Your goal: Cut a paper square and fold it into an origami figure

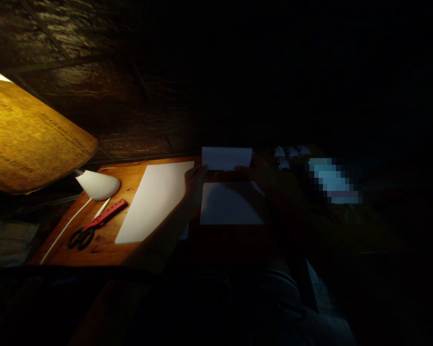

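Left hand (197, 180), right hand (247, 172) on paper (233, 204)

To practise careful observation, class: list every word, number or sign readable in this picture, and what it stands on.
Lampshade: rows of printed words, too blurred to read.
Red ruler: any markings too small to read.
Folded sheet and flat sheet: no text visible.
Nothing is legible.
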Action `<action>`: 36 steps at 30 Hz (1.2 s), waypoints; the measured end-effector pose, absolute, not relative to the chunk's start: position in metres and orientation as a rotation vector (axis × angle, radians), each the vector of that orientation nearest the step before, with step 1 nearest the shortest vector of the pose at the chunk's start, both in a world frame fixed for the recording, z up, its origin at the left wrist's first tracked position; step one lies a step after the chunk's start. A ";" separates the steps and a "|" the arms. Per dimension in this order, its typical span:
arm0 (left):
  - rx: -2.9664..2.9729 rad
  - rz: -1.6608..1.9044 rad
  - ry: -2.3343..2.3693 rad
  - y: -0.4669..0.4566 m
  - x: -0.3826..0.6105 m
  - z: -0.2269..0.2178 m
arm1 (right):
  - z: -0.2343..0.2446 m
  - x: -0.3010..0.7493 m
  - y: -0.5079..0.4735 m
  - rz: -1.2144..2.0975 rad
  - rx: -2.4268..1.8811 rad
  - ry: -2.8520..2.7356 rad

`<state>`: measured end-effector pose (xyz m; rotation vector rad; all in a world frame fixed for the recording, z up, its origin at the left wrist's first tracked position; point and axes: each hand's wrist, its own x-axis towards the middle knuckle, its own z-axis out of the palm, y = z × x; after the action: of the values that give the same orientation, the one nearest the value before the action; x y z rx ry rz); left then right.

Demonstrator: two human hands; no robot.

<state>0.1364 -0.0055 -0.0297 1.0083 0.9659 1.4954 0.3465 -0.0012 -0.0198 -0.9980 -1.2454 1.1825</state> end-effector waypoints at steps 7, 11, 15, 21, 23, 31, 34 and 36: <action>1.016 1.500 0.991 -0.004 0.134 -0.030 | -0.026 0.353 0.005 1.184 -1.088 -1.184; 1.043 1.489 1.050 -0.005 0.134 -0.029 | -0.024 0.356 0.007 1.119 -1.090 -1.213; 1.073 1.494 1.089 -0.003 0.134 -0.029 | -0.024 0.357 0.008 1.054 -1.138 -1.242; 1.099 1.518 1.036 0.000 0.132 -0.032 | -0.025 0.356 0.006 1.061 -1.135 -1.254; 1.066 1.569 0.961 0.000 0.133 -0.033 | -0.022 0.353 0.003 1.093 -1.121 -1.231; 0.902 1.492 0.845 -0.010 0.155 -0.029 | -0.017 0.322 -0.016 1.304 -0.961 -1.193; 0.943 1.496 0.914 -0.014 0.157 -0.028 | -0.021 0.317 -0.018 1.364 -0.966 -1.197; 0.977 1.500 0.923 -0.014 0.154 -0.029 | -0.022 0.320 -0.016 1.420 -0.977 -1.206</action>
<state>0.1539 -0.0137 -0.0288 0.9772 0.9230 1.5002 0.3202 -0.0163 -0.0224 -0.9771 -1.2057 1.4203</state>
